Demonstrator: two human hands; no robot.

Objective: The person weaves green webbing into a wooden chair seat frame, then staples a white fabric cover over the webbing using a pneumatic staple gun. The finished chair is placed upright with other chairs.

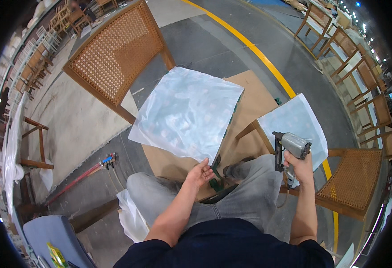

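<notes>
In front of me stands a wooden chair with a woven cane back (135, 53). White translucent plastic sheeting (189, 111) covers its seat, and a patterned surface shows faintly through. My left hand (199, 173) is at the seat's near corner, fingers stretched out and thumb by the sheet's edge; no grip on it shows. A grey and black air staple gun (295, 145) is in my right hand (300, 167), raised at the right above my knee. A hose fitting (290, 175) hangs from its handle.
At my right is a second cane-back chair (352, 178) with a covered seat (296, 118). Brown cardboard (249, 85) lies under the chairs. A red hose with blue valves (109, 161) is on the floor at left. Several chairs line the right side beyond a yellow line (261, 56).
</notes>
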